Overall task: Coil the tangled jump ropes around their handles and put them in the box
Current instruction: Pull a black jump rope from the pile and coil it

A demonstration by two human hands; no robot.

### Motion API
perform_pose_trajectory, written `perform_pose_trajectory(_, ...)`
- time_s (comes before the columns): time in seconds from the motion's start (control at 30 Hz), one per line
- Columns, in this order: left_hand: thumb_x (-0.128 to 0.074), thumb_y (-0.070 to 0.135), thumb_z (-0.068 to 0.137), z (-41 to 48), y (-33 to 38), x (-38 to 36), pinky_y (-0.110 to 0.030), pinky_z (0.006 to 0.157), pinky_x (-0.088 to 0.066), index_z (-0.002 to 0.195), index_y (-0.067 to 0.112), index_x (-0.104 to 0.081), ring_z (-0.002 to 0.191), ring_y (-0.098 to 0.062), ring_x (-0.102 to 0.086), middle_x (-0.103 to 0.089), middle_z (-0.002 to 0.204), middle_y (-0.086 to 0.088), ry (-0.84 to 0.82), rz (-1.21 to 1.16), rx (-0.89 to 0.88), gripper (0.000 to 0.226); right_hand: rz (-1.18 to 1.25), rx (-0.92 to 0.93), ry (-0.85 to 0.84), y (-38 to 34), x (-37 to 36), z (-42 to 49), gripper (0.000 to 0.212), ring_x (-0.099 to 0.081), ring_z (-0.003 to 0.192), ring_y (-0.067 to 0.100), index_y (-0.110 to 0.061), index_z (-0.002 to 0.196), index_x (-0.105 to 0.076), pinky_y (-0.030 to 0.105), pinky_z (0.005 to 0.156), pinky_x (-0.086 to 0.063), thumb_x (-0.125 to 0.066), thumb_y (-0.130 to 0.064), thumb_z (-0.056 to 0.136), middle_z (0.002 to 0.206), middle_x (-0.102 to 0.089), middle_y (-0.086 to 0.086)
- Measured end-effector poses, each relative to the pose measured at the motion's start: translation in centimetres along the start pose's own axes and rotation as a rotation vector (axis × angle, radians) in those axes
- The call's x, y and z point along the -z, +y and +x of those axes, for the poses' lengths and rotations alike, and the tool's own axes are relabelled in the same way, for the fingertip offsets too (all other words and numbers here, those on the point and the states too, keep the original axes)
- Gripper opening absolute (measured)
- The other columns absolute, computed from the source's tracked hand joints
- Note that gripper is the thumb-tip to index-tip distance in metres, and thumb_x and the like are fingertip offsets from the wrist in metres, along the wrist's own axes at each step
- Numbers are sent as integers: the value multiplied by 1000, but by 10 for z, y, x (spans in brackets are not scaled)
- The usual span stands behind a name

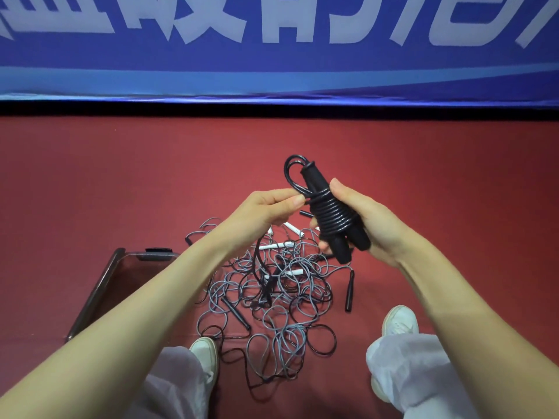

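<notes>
Grips 1 nearly coiled black rope (331,213) in right hand (372,225), pinches its tail with left hand (266,210); leaves tangle (281,297) at 6 o'clock.

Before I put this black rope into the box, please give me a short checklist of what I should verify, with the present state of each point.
1. The right hand grips both handles of the coiled rope firmly: ok.
2. The coils lie tight and side by side around the handles: ok.
3. The loose loop at the top is tucked in: not ok. It stands out free, and the left hand pinches the rope beside it.
4. The bundle is free from the tangled pile: cannot tell. A dark strand hangs below the left hand.
5. The box is open: cannot tell. The left arm hides much of it.
</notes>
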State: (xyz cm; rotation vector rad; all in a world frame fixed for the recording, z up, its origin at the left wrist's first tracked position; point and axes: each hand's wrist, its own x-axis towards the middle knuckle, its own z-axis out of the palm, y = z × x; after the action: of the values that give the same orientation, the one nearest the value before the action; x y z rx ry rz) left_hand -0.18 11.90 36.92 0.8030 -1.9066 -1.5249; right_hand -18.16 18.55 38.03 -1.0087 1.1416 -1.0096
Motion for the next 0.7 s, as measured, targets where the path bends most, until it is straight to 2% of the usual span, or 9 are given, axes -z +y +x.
perform_pose_trajectory(0.1, -52, 34, 94, -1, 2, 5, -26, 63, -24, 103, 27, -74, 68, -24, -23, -26, 70, -12, -53, 30, 14, 25, -3, 42, 88, 2, -7, 2, 39, -55, 47, 25, -10, 98, -59, 31, 51, -51, -49, -47, 91, 68, -61, 13)
perform_pose_trajectory(0.17, -53, 30, 93, 0, 3, 6, -21, 61, -27, 97, 27, -74, 62, -11, -27, -35, 61, 4, -56, 0, -2, 22, -5, 74, 119, 3, -10, 2, 41, -53, 44, 24, -9, 95, -58, 30, 48, -50, -49, -49, 92, 66, -60, 13)
perform_pose_trajectory(0.2, -53, 24, 94, 1, 3, 5, -15, 61, -31, 100, 23, -73, 59, -6, -31, -43, 58, 14, -51, -9, -10, 21, 1, 78, 120, 2, -11, 2, 46, -53, 44, 24, -8, 94, -59, 29, 47, -50, -51, -53, 88, 66, -60, 13)
perform_pose_trajectory(0.27, -52, 11, 94, 2, 4, 1, -6, 62, -35, 105, 13, -67, 58, 4, -46, -58, 60, 21, -30, -32, -26, 18, 27, 76, 93, 2, -10, 2, 54, -53, 43, 24, -7, 94, -60, 28, 47, -49, -53, -60, 81, 66, -60, 14)
perform_pose_trajectory(0.33, -57, 10, 89, 2, 3, 1, -10, 60, -33, 103, 12, -66, 55, 3, -46, -59, 62, 18, -26, -102, -37, 16, 80, 82, -7, 2, -8, 1, 55, -52, 43, 25, -10, 95, -63, 28, 47, -48, -54, -62, 80, 66, -60, 14)
perform_pose_trajectory(0.43, -61, 29, 89, 2, -4, 11, -14, 56, -30, 101, 17, -64, 52, -4, -33, -43, 56, 13, -152, -100, 15, 18, 254, 59, -309, -1, 1, -3, 52, -53, 39, 22, -13, 92, -69, 24, 42, -47, -60, -62, 77, 65, -62, 11)
perform_pose_trajectory(0.5, -64, 41, 87, 1, -10, 21, -13, 56, -33, 93, 14, -67, 52, -5, -33, -37, 60, 1, -219, -92, 77, 27, 297, -36, -490, -6, 11, -8, 53, -55, 39, 20, -11, 88, -71, 22, 41, -48, -66, -62, 75, 65, -64, 11)
perform_pose_trajectory(0.6, -68, 31, 82, 2, -10, 29, -17, 73, -44, 88, -1, -63, 68, -13, -50, -49, 74, -10, -187, 0, 119, 33, 39, -229, -580, -7, 16, -14, 51, -56, 40, 21, -13, 86, -70, 22, 41, -49, -68, -63, 74, 66, -63, 14)
perform_pose_trajectory(0.7, -70, 30, 78, 7, -2, 19, -23, 70, -41, 81, 11, -69, 71, -12, -50, -58, 73, -1, -141, 164, 130, 19, -431, -353, -422, 2, 7, -6, 51, -56, 45, 24, -9, 87, -64, 27, 46, -50, -61, -59, 81, 69, -62, 15)
